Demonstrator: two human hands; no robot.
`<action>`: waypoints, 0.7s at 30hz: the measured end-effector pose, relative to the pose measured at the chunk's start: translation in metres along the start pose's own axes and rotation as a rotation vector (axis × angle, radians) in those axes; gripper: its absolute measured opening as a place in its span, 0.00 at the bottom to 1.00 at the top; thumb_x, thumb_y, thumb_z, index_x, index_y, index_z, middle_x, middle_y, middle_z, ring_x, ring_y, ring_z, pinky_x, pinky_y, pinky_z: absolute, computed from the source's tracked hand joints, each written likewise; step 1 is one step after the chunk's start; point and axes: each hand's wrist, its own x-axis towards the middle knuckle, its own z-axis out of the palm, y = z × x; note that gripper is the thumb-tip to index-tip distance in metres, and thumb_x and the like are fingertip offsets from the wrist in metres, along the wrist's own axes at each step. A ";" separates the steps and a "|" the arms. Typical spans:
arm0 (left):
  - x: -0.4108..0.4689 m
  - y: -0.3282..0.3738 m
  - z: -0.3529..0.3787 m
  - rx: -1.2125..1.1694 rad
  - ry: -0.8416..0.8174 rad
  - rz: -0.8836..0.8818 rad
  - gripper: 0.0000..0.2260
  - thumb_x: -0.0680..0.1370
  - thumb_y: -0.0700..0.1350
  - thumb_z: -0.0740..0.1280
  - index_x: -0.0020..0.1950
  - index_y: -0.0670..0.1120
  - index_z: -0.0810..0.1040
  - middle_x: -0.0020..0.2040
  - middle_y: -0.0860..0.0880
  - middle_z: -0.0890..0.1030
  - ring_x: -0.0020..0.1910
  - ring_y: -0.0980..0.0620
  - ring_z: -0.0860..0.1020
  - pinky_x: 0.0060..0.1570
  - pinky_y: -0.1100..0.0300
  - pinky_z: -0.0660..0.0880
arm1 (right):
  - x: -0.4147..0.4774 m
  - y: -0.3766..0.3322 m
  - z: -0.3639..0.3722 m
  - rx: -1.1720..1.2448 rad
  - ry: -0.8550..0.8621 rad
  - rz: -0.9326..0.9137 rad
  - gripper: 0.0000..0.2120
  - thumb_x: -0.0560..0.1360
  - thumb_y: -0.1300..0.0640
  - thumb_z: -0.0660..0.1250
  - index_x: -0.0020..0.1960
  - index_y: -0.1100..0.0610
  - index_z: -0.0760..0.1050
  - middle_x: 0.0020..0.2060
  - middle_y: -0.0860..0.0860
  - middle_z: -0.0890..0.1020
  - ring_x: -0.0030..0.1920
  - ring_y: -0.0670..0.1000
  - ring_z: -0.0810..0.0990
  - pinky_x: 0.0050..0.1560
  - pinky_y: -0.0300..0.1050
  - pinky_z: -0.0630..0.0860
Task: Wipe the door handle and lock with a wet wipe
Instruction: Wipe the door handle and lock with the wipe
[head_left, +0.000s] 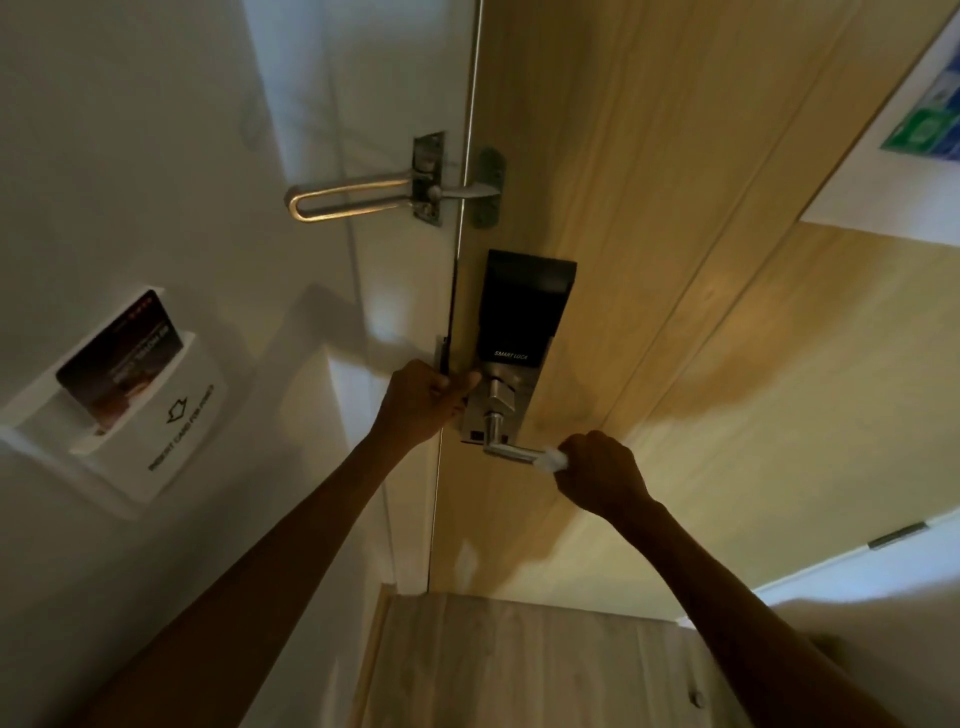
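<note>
Big pale wooden door fills the right of the view, white wall on the left, and a strip of wood floor down below. On the wall sits a white card holder with a dark card standing in its slot. Up at the door's left edge, a metal swing latch folded back flat against the wall. Below it, the lock, a black panel over a silver plate, close to the door's left edge. Left hand is curled against the door edge, thumb pressing onto the silver plate, grip shut on the edge itself. Right hand is clenched tight round the free end of the handle, the silver lever reaching right from the lock's foot. And the wet wipe, a small white wad, is bunched inside that right grip, pressed onto the lever's tip
</note>
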 end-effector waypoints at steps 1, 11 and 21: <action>0.000 0.001 -0.001 0.004 -0.002 0.006 0.23 0.76 0.54 0.70 0.42 0.33 0.83 0.39 0.38 0.86 0.40 0.45 0.86 0.52 0.45 0.82 | 0.001 0.000 0.001 0.016 -0.004 0.004 0.12 0.75 0.50 0.68 0.39 0.57 0.75 0.32 0.49 0.74 0.35 0.52 0.78 0.34 0.40 0.68; -0.006 0.008 -0.002 0.036 -0.001 0.027 0.23 0.77 0.53 0.69 0.40 0.32 0.82 0.38 0.37 0.85 0.40 0.43 0.86 0.52 0.45 0.81 | -0.020 0.016 0.007 0.316 -0.028 0.351 0.17 0.75 0.44 0.68 0.47 0.60 0.79 0.39 0.55 0.82 0.41 0.55 0.82 0.38 0.42 0.73; -0.008 0.012 -0.002 0.040 0.002 0.013 0.20 0.77 0.52 0.69 0.42 0.33 0.83 0.39 0.38 0.86 0.39 0.47 0.85 0.52 0.49 0.82 | -0.018 -0.027 -0.032 0.612 0.266 0.140 0.11 0.75 0.55 0.70 0.56 0.53 0.72 0.48 0.46 0.81 0.39 0.38 0.78 0.35 0.31 0.75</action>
